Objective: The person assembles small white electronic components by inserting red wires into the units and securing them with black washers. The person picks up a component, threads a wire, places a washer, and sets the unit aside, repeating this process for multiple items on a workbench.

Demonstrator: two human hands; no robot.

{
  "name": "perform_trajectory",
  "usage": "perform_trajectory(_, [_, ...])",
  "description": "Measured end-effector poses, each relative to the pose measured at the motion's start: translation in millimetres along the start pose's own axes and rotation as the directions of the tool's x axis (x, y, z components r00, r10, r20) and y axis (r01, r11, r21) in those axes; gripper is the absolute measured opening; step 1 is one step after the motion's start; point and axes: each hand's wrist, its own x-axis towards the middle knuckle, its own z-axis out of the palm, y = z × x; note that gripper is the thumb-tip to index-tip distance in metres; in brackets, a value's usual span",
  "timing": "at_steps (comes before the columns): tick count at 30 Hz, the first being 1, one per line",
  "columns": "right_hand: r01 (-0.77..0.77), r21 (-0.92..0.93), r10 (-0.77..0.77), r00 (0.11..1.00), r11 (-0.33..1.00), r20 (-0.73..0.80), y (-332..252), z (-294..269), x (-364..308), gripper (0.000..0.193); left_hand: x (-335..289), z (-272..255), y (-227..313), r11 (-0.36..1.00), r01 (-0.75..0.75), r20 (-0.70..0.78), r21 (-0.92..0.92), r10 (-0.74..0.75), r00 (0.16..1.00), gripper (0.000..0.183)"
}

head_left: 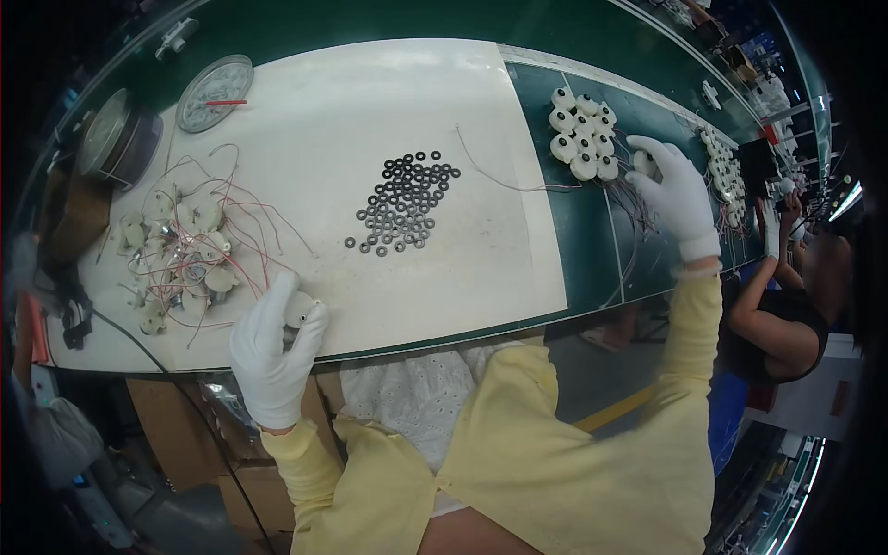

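My left hand (pixel 275 350), in a white glove, is closed round a small round wired motor (pixel 299 311) at the near edge of the white sheet. Just beyond it lies a tangled pile of similar pale motors (pixel 196 264) with red and white wires. Out to the right, my gloved right hand (pixel 678 192) pinches another small motor (pixel 646 166), partly hidden by the fingers. Left of that hand stands a tight group of white motors (pixel 583 137), each with a black ring on top. Loose black rings (pixel 407 199) are spread over the middle of the sheet.
The white sheet (pixel 333 111) covers much of the green table (pixel 592 245). A round clear dish (pixel 215 92) with a red stick (pixel 227 103) and a tape-like reel (pixel 120 143) stand far left. A co-worker (pixel 786 305) sits at right beside more motors (pixel 726 180). A black cable (pixel 139 340) crosses the left edge.
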Motion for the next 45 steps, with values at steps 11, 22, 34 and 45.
perform_trajectory(11, [0.144,0.348,-0.135,0.990,0.926,-0.049,59.7,38.2,57.2,0.063,2.3,2.8,2.6,0.998,-0.038,-0.035,-0.040,0.036,0.999,0.048])
perform_trajectory(22, [0.086,0.338,-0.053,0.993,0.937,-0.104,79.4,53.8,67.7,0.047,-15.4,-9.7,2.7,0.926,-0.181,-0.194,0.330,0.255,0.947,0.043])
perform_trajectory(34, [0.267,0.303,-0.115,0.892,0.915,-0.437,-23.1,9.9,-1.3,0.051,-4.6,-28.5,51.0,0.922,-0.232,-0.197,0.311,0.301,0.933,0.039])
perform_trajectory(45, [0.973,0.088,-0.870,0.229,0.212,-0.436,-233.2,-3.0,-41.0,0.040,40.4,26.2,92.7,0.845,-0.396,-0.447,-0.358,0.217,0.868,0.062])
